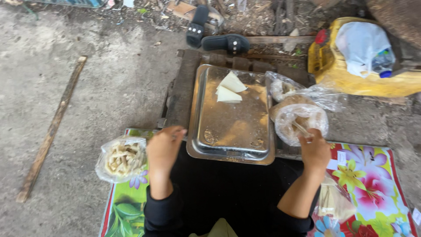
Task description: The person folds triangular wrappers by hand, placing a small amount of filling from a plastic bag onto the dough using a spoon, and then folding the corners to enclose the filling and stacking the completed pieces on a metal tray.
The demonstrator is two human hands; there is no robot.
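Your hands work at a steel tray.
Your right hand [314, 151] seemingly pinches a stick in the bagged bowl [299, 122]; your left hand [164, 147] curls empty beside the tray [230, 127].

A single head-worn camera looks steeply down and forward from above the seated person, at close range. Both forearms enter from the bottom edge, with the metal tray [230, 127] near frame centre. The upper frame reaches the concrete floor [87, 74] and debris beyond.
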